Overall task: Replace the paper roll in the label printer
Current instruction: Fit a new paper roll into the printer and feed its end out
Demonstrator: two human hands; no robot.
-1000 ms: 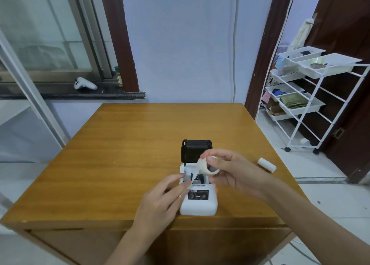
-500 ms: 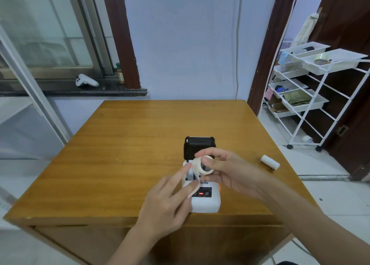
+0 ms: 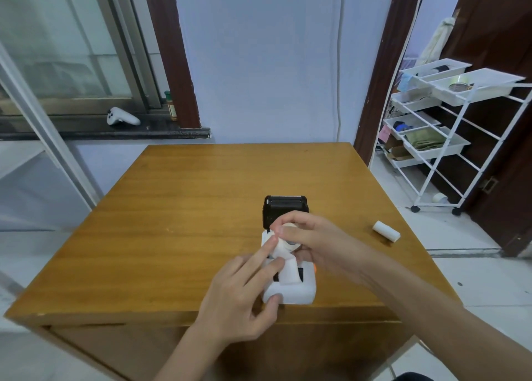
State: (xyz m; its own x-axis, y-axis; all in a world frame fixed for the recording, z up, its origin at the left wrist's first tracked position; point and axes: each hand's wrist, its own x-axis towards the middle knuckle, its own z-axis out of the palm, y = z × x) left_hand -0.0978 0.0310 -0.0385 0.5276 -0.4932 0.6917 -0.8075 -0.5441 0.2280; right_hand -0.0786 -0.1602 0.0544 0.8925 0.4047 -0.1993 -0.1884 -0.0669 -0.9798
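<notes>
**Layout: table & surroundings**

Label printer [image 3: 289, 291] sits on table [image 3: 178, 222], near front edge, right of centre; lid [image 3: 285, 207] stands up at its rear. Paper roll [image 3: 285, 243] is over the printer body, btwn left hand [image 3: 244, 300] and right hand [image 3: 313, 239]. A 2nd roll [image 3: 386, 230] lies on the table well to the right. Shelf rack [image 3: 449, 133] on floor right of table — controller [image 3: 122, 117] on window ledge [image 3: 115, 134], behind-left.

white roll [image 3: 283, 243] over open printer [image 3: 290, 290]
</notes>
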